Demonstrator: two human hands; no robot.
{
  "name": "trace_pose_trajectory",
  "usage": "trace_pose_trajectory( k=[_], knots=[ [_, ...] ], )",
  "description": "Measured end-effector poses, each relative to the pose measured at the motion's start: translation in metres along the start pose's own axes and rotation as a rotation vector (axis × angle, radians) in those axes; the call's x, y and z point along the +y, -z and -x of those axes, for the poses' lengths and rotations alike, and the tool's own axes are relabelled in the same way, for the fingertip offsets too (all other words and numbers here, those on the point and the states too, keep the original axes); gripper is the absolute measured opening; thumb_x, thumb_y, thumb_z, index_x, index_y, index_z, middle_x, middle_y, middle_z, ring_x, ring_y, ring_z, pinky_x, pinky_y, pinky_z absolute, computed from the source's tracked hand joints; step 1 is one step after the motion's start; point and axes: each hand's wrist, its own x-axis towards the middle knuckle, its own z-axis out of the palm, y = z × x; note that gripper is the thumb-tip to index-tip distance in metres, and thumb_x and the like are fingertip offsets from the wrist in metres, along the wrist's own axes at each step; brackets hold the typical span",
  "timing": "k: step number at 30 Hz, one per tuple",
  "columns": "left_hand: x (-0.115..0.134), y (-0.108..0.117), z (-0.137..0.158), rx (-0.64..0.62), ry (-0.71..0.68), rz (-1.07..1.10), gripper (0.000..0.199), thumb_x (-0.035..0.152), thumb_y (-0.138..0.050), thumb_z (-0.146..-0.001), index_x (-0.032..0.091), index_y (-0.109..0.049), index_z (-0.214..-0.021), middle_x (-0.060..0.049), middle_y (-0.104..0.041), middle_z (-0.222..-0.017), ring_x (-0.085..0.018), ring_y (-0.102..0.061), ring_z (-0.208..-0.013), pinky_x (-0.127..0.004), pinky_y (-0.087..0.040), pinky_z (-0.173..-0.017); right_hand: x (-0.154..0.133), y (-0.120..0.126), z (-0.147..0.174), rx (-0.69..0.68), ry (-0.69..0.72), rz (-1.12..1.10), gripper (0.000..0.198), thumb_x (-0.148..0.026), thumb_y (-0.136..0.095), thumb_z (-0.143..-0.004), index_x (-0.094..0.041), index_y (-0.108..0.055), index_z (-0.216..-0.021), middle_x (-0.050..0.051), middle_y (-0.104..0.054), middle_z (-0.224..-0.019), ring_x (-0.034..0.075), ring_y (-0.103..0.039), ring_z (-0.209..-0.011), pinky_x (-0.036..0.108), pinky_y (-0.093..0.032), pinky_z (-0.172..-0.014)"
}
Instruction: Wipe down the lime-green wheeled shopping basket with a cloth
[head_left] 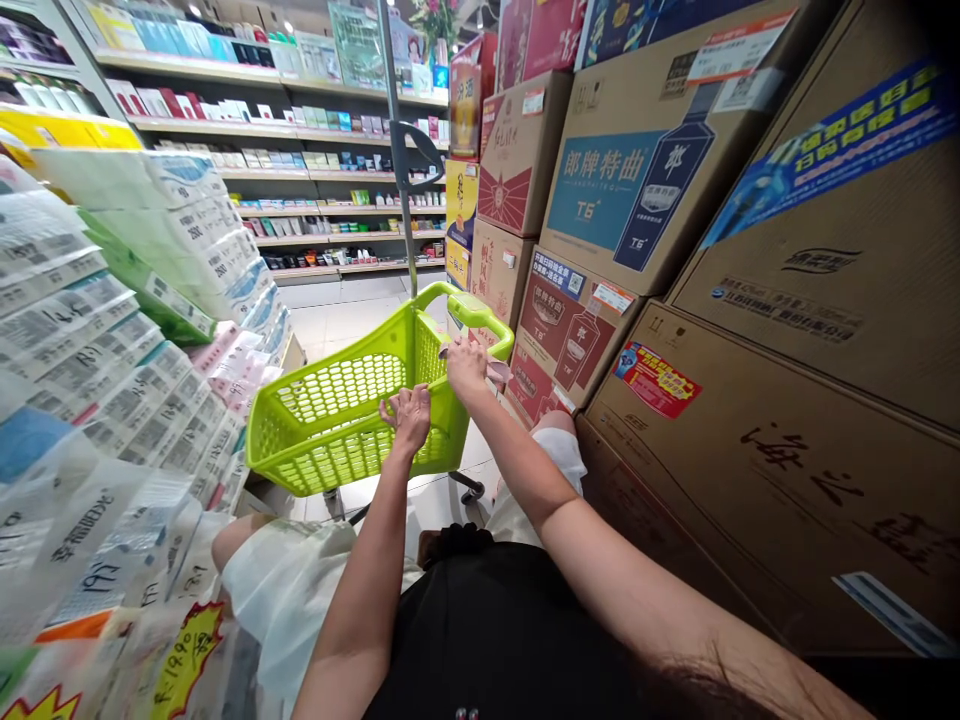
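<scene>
A lime-green plastic shopping cart [330,368] stands in front of me, its slatted basket turned to the left. My left hand [409,416] has its fingers curled over the basket's near side rim. Farther right, my right hand [466,364] is closed at the basket's back edge, beside the cart handle [480,312]. A flat pinkish-grey thing [498,370] sticks out by the right hand; its kind and whether the hand grips it are unclear. The visible inside of the basket shows only green slats. A grey pole [403,200] rises behind the cart.
Stacked packs of paper goods [112,340] with handwritten prices line the left side. Tall stacks of cardboard liquor cartons [600,170] crowd the right. Shelves of small boxes and bottles [322,130] stand beyond a tiled floor [330,310]. A caster [471,488] shows under the cart.
</scene>
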Motion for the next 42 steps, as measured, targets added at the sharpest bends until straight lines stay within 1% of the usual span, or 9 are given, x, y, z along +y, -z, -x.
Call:
trace_pose_trajectory(
  k=[5,12,16,21,26,30,33,39,42],
  knots=[
    [0.0,0.0,0.003,0.005,-0.052,-0.054,0.045,0.043,-0.028,-0.103,0.035,-0.063,-0.129,-0.008,-0.061,-0.115,-0.028,-0.049,-0.118,-0.058,-0.015,-0.118,-0.016,-0.006,-0.025,-0.109,-0.006,0.093,0.037,-0.005,-0.041,-0.095,-0.008,-0.07,-0.118,0.026,-0.063,-0.124,0.033,-0.062,-0.109,0.047,-0.05,-0.086],
    [-0.021,0.013,0.006,0.098,-0.059,-0.193,0.046,0.045,-0.032,-0.101,0.029,-0.063,-0.13,-0.013,-0.064,-0.119,-0.03,-0.052,-0.114,-0.047,-0.032,-0.106,0.017,-0.004,0.008,0.043,0.402,0.061,0.031,-0.026,-0.048,-0.099,-0.021,-0.066,-0.124,0.013,-0.066,-0.125,0.027,-0.058,-0.111,0.04,-0.041,-0.098],
    [-0.035,0.018,0.006,0.111,0.013,-0.233,0.048,0.051,-0.031,-0.101,0.026,-0.068,-0.119,-0.013,-0.066,-0.118,-0.032,-0.052,-0.112,-0.047,-0.034,-0.103,0.037,-0.003,-0.002,0.108,0.368,0.043,0.03,-0.027,-0.049,-0.098,-0.018,-0.07,-0.118,0.013,-0.066,-0.123,0.027,-0.056,-0.112,0.038,-0.037,-0.101],
    [-0.035,0.012,0.002,0.116,0.005,-0.254,0.047,0.044,-0.026,-0.103,0.026,-0.068,-0.116,-0.012,-0.068,-0.115,-0.029,-0.053,-0.111,-0.045,-0.033,-0.104,0.021,-0.026,0.011,0.211,0.186,-0.032,0.031,-0.025,-0.046,-0.1,-0.018,-0.069,-0.118,0.013,-0.066,-0.122,0.027,-0.056,-0.112,0.042,-0.034,-0.106],
    [-0.032,0.009,0.002,0.101,0.012,-0.261,0.044,0.039,-0.029,-0.103,0.027,-0.066,-0.122,-0.011,-0.068,-0.116,-0.028,-0.054,-0.112,-0.046,-0.031,-0.106,0.027,-0.043,0.027,0.143,0.484,-0.111,0.031,-0.022,-0.048,-0.1,-0.024,-0.067,-0.125,0.008,-0.064,-0.131,0.023,-0.052,-0.122,0.038,-0.036,-0.109],
    [-0.036,0.014,0.004,0.081,0.078,-0.284,0.043,0.045,-0.03,-0.102,0.027,-0.067,-0.113,-0.01,-0.068,-0.114,-0.029,-0.052,-0.114,-0.049,-0.027,-0.107,0.056,-0.04,0.002,0.344,0.216,-0.149,0.028,-0.028,-0.049,-0.102,-0.025,-0.069,-0.122,0.008,-0.067,-0.13,0.029,-0.046,-0.133,0.051,-0.032,-0.114],
    [-0.032,0.013,0.004,0.056,0.1,-0.273,0.041,0.043,-0.029,-0.103,0.027,-0.067,-0.108,-0.009,-0.068,-0.113,-0.028,-0.051,-0.115,-0.049,-0.027,-0.106,0.052,-0.062,0.005,0.487,0.057,-0.174,0.032,-0.024,-0.043,-0.103,-0.023,-0.068,-0.124,0.011,-0.063,-0.136,0.03,-0.044,-0.138,0.057,-0.031,-0.115],
    [-0.028,0.012,0.002,0.021,0.082,-0.279,0.04,0.039,-0.029,-0.103,0.026,-0.066,-0.106,-0.009,-0.068,-0.112,-0.027,-0.052,-0.112,-0.048,-0.029,-0.101,0.041,-0.107,0.051,0.351,0.373,-0.171,0.048,-0.005,-0.048,-0.095,-0.028,-0.064,-0.133,0.009,-0.058,-0.139,0.024,-0.045,-0.136,0.045,-0.044,-0.111],
    [-0.03,0.011,0.002,0.012,0.073,-0.277,0.04,0.04,-0.028,-0.103,0.027,-0.066,-0.109,-0.009,-0.067,-0.112,-0.027,-0.053,-0.111,-0.048,-0.029,-0.1,0.061,-0.092,0.04,0.378,0.242,-0.217,0.048,-0.004,-0.045,-0.095,-0.025,-0.065,-0.133,0.012,-0.056,-0.139,0.026,-0.044,-0.133,0.046,-0.044,-0.111]
  ],
)
